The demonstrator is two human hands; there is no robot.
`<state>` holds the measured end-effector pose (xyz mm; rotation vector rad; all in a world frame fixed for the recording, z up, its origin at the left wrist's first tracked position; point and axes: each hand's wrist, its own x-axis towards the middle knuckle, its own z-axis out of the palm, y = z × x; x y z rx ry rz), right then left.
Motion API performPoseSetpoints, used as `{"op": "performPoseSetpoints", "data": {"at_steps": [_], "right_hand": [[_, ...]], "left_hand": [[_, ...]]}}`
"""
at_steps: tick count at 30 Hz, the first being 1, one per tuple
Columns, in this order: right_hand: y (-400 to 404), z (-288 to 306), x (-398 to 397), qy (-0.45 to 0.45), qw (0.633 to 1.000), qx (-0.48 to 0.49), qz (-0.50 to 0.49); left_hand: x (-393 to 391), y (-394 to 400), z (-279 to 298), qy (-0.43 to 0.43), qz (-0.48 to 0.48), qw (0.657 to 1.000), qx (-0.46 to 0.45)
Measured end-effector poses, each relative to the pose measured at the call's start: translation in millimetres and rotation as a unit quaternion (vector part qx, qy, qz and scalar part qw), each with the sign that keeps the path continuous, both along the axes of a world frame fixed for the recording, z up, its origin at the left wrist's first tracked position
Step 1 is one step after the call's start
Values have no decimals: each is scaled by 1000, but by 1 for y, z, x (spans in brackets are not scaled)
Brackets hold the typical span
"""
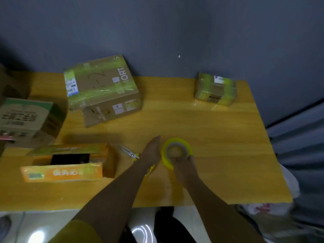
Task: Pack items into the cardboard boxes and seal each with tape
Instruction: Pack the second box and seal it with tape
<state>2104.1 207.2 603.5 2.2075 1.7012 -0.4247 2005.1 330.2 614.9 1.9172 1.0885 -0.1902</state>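
I see a yellow wooden worktop (219,128) against a grey-blue wall (175,28). Tape roll (177,152) lies flat near centre, hole up. Right hand (184,165) grips its near rim; left hand (151,151) flat, fingers extended, beside it. Open orange box (70,162) runs left-right.

Table (228,137): boxes (103,88), tape (177,151), scissors (129,153)

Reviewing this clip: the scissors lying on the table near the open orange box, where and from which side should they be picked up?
Judging by the pose, take the scissors by the yellow handles, coming from the near, person's side. The blades point away toward the far left, and the left hand lies over the handle end, so it is partly hidden. The open orange box crowds the left side.
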Motion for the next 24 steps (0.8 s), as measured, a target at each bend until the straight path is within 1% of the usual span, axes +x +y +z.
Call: {"op": "performPoseSetpoints", "data": {"at_steps": [2, 3, 5, 8, 11, 13, 14, 16, 18, 21, 24], "right_hand": [[0, 0, 15, 27, 999, -18, 18], [-1, 3, 20, 40, 999, -8, 22], [-10, 10, 33, 80, 997, 6, 11], [-21, 22, 55, 153, 986, 70, -2], [-23, 39, 73, 243, 963, 97, -61], [-18, 58, 76, 303, 932, 142, -139], [-16, 68, 76, 338, 907, 179, -176], [-11, 87, 73, 387, 866, 231, -219], [-4, 108, 64, 425, 841, 258, -214], [14, 136, 38, 467, 825, 272, -167], [32, 159, 2, 507, 790, 309, -149]], "left_hand": [[9, 3, -12, 34, -2, 999, -5], [12, 4, -15, 40, 9, 999, -11], [15, 1, -15, 9, 20, 1000, -7], [18, -4, -13, -49, 26, 998, -13], [26, -5, 7, -114, 51, 992, -25], [31, -4, 25, -164, 69, 984, -11], [31, -4, 35, -183, 76, 980, -5], [27, -2, 57, -204, 83, 975, -1], [12, 1, 78, -210, 97, 973, 9], [-24, 13, 108, -223, 134, 964, 53], [-64, 27, 141, -237, 178, 951, 85]]}}
